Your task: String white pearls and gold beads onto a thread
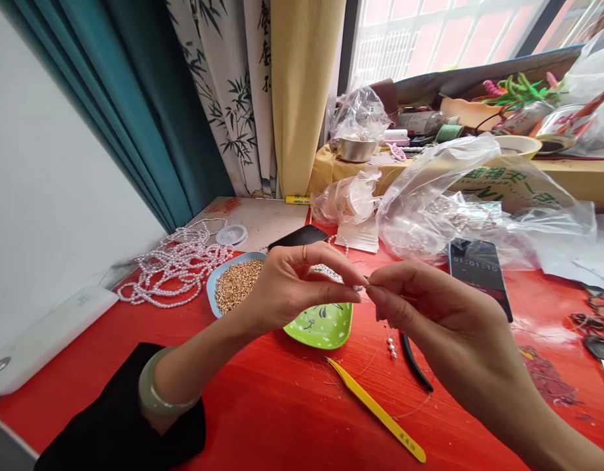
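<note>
My left hand (302, 281) pinches a tiny white pearl bead (359, 288) between thumb and forefinger, above the green dish. Meeting it fingertip to fingertip is my right hand (424, 304), its thumb and forefinger pressed together on something too small to make out. Below the right fingers hangs or lies a clear thread with several pearl beads (390, 345); I cannot tell which. The green dish (326, 330), partly hidden by my left hand, has a face pattern. Yellow tweezers (377, 409) lie in front, and a black-handled tool (415, 363) is partly behind my right hand.
A blue dish (212, 288) of gold beads (239, 284) stands beside a heap of pearl strands (171, 268). Phones lie behind my left hand and at right, the right phone (478, 268) showing a timer. Plastic bags (429, 216) fill the back, below a cluttered sill (326, 167).
</note>
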`<move>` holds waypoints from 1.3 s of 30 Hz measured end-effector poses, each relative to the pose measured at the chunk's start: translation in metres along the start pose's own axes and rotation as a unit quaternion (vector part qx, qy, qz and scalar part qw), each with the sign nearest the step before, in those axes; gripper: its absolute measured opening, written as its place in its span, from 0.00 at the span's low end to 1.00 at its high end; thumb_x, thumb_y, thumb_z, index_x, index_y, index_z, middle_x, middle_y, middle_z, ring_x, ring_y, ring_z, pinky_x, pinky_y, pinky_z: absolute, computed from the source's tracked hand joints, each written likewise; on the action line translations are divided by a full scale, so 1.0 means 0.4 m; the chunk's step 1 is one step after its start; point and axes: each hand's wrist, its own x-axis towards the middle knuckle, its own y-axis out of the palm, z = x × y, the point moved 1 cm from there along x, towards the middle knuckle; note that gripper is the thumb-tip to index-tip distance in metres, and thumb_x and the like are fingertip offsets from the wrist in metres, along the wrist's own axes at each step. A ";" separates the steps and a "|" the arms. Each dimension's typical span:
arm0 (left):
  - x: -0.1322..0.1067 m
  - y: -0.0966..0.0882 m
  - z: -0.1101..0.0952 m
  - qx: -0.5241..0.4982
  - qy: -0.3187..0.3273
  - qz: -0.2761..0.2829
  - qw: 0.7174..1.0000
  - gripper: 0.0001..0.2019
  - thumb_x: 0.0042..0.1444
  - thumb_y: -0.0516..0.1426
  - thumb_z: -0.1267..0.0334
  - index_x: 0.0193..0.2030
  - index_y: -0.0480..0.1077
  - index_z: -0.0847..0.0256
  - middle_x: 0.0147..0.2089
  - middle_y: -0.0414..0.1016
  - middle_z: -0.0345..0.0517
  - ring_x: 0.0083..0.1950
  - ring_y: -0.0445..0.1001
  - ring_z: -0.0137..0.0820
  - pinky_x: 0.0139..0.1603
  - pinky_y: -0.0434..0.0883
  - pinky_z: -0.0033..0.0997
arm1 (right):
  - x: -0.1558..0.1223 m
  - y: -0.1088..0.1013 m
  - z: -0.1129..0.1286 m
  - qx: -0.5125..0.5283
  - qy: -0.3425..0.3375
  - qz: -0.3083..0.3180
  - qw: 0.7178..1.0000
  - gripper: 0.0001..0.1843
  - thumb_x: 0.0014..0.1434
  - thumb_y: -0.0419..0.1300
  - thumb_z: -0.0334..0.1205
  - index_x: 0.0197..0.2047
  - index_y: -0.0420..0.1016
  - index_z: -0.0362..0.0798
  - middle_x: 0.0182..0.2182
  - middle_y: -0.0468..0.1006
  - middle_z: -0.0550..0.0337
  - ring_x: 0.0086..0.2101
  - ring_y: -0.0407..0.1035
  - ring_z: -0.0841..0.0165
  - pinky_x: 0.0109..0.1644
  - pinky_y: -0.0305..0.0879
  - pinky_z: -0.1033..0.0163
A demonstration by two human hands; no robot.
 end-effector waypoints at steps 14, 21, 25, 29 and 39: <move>-0.002 0.013 -0.007 -0.015 -0.014 -0.005 1.000 0.06 0.42 0.65 0.73 0.27 0.74 0.61 0.28 0.73 0.39 0.31 0.72 0.24 0.32 0.72 0.22 | 0.002 0.008 -0.008 0.053 0.011 0.012 0.998 0.05 0.53 0.60 0.38 0.27 0.73 0.49 0.20 0.70 0.65 0.21 0.64 0.75 0.20 0.60 0.73; 0.001 0.005 -0.009 0.050 -0.014 -0.019 0.998 0.04 0.44 0.65 0.67 0.29 0.78 0.58 0.32 0.72 0.43 0.33 0.70 0.27 0.30 0.69 0.24 | 0.005 0.006 -0.012 0.066 0.050 0.021 0.996 0.08 0.52 0.62 0.43 0.25 0.75 0.49 0.19 0.73 0.64 0.21 0.68 0.73 0.23 0.66 0.71; 0.002 -0.003 -0.012 0.063 0.017 -0.027 0.998 0.04 0.47 0.64 0.69 0.29 0.79 0.55 0.30 0.74 0.42 0.34 0.70 0.27 0.35 0.69 0.25 | 0.008 0.004 -0.016 0.074 0.060 0.026 0.995 0.06 0.52 0.63 0.42 0.27 0.76 0.49 0.19 0.75 0.64 0.22 0.69 0.74 0.24 0.67 0.72; 0.001 -0.008 -0.018 0.132 0.049 -0.045 0.989 0.04 0.47 0.64 0.68 0.30 0.79 0.55 0.30 0.73 0.42 0.34 0.70 0.27 0.35 0.68 0.26 | 0.011 0.001 -0.013 0.066 0.051 0.017 0.996 0.07 0.52 0.62 0.44 0.31 0.77 0.50 0.23 0.77 0.63 0.24 0.71 0.73 0.27 0.69 0.71; 0.003 -0.007 -0.024 0.227 0.097 -0.038 0.968 0.05 0.48 0.63 0.68 0.32 0.79 0.56 0.30 0.70 0.42 0.33 0.69 0.27 0.34 0.69 0.25 | 0.013 -0.001 -0.011 0.023 0.051 0.020 0.998 0.08 0.51 0.62 0.45 0.32 0.78 0.50 0.27 0.79 0.62 0.27 0.72 0.71 0.27 0.68 0.69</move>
